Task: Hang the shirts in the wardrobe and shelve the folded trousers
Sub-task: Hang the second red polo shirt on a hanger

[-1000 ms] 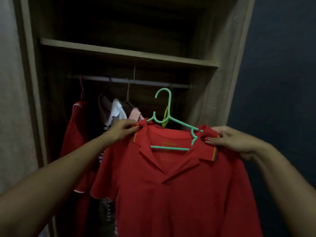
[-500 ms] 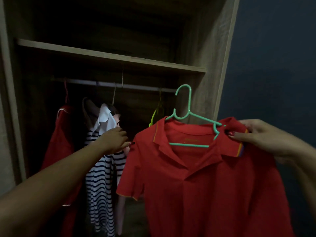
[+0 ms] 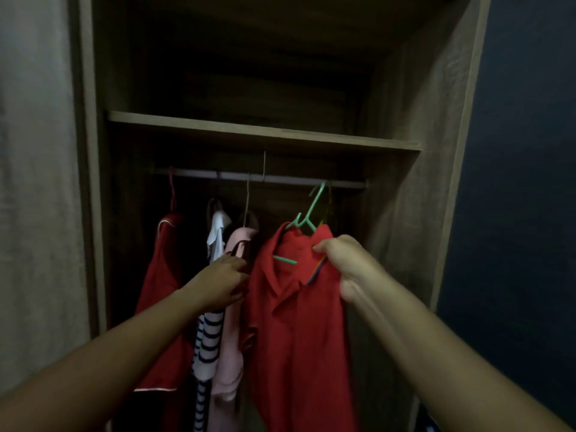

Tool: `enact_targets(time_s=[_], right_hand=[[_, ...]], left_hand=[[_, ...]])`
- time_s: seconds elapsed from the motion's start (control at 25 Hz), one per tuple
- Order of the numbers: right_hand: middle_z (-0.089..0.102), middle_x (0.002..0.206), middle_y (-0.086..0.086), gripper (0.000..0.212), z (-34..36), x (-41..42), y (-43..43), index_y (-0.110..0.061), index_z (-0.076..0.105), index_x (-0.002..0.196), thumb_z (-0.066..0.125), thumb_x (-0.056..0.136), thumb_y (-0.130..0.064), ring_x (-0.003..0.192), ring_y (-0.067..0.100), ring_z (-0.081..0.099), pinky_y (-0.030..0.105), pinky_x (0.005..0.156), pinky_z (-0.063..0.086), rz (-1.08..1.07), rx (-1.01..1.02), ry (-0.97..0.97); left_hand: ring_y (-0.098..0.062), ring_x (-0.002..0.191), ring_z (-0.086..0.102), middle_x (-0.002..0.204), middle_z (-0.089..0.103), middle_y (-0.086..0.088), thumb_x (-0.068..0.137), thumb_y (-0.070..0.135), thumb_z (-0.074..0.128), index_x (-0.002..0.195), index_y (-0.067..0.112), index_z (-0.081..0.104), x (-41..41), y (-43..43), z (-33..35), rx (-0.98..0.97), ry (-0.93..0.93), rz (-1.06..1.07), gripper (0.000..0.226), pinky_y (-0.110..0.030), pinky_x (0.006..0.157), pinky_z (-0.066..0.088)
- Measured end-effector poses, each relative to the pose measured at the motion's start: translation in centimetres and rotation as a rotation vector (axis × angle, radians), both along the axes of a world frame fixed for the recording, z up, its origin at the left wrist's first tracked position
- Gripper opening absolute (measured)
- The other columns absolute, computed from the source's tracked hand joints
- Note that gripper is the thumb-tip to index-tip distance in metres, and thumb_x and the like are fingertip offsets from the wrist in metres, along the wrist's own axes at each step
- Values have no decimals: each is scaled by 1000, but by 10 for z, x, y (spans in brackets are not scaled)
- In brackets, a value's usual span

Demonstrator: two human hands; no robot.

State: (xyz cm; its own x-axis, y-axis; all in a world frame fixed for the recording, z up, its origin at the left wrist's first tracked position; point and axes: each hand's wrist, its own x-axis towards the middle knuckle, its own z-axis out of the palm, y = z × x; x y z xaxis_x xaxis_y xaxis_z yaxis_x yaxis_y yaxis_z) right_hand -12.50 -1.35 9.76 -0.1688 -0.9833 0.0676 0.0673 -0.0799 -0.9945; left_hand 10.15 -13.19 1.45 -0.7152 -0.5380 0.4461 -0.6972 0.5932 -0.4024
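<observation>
A red polo shirt hangs on a green hanger inside the wardrobe. The hanger's hook is up at the rail, near its right end; whether it rests on the rail I cannot tell. My right hand grips the shirt's collar and right shoulder. My left hand reaches in at the shirt's left edge, against the pink and striped garments, fingers loosely bent; whether it holds cloth is unclear.
On the rail hang another red shirt, a white and navy striped top and a pink top. A wooden shelf runs above the rail. The wardrobe's right wall is close to the hanger.
The red shirt has moved from in front of the wardrobe into it, with the hanger hook raised to the rail. My left hand let go of the collar and moved to the hanging clothes.
</observation>
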Motion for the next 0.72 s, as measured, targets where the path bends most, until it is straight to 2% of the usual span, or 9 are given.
enact_targets(time_s=[0.04, 0.08, 0.12, 0.16, 0.2, 0.36, 0.44, 0.56, 0.72], right_hand=[[56, 82, 17, 28, 4, 10, -16, 5, 49, 115, 44, 88, 2, 58, 21, 61, 19, 45, 51, -56, -56, 11], [58, 92, 20, 31, 9, 18, -33, 5, 44, 119, 43, 88, -1, 73, 26, 64, 24, 58, 57, -100, -104, 33], [57, 107, 22, 38, 13, 24, -48, 6, 39, 125, 42, 88, -3, 92, 32, 63, 33, 79, 57, -130, -139, 74], [54, 118, 23, 43, 16, 28, -64, 5, 34, 129, 42, 87, -5, 106, 36, 59, 42, 92, 50, -151, -158, 125], [52, 122, 22, 47, 19, 31, -79, 4, 30, 132, 40, 87, -6, 112, 37, 56, 48, 99, 47, -168, -164, 177], [44, 139, 25, 69, 14, 35, -145, -2, 16, 144, 38, 80, -9, 125, 40, 48, 54, 103, 43, -162, -98, 361], [45, 138, 26, 68, 2, 34, -167, 0, 14, 145, 40, 82, -6, 124, 40, 49, 51, 102, 44, -154, -53, 427], [48, 134, 26, 56, -27, 30, -181, 2, 26, 138, 47, 85, -6, 121, 41, 50, 43, 101, 44, -192, -19, 572], [53, 122, 32, 38, -55, 25, -171, 8, 48, 120, 50, 83, -1, 113, 44, 52, 39, 94, 41, -230, -172, 717]], left_hand=[[-18, 77, 63, 77, 58, 2, 70, 36, 47, 63, 23, 58, 4, 2, 0, -21, 24, 2, 18, -41, 81, 51], [-14, 82, 64, 80, 59, 5, 70, 37, 45, 64, 25, 59, 7, 5, 1, -33, 44, 17, 19, -51, 91, 47], [-11, 88, 63, 84, 60, 6, 71, 38, 44, 68, 25, 61, 9, 8, 1, -28, 64, 28, 22, -60, 98, 39], [-11, 96, 62, 89, 61, 6, 73, 39, 43, 72, 25, 64, 10, 11, 1, -9, 81, 34, 25, -64, 101, 32], [-12, 104, 62, 94, 64, 6, 76, 40, 43, 76, 24, 66, 11, 13, 1, 0, 95, 41, 28, -63, 103, 29], [-15, 115, 59, 114, 66, 1, 84, 44, 40, 91, 20, 71, 21, 20, 4, 82, 154, 17, 40, -49, 107, 32], [-13, 120, 54, 122, 62, 1, 89, 42, 37, 99, 16, 69, 26, 23, 2, 161, 186, 1, 43, -38, 110, 26], [-9, 122, 49, 126, 58, 2, 92, 38, 41, 105, 15, 67, 32, 26, -10, 228, 231, 0, 37, -26, 108, 17], [-11, 127, 46, 135, 52, 1, 92, 34, 54, 114, 15, 67, 39, 36, -25, 318, 311, 11, 32, -28, 110, 35]])
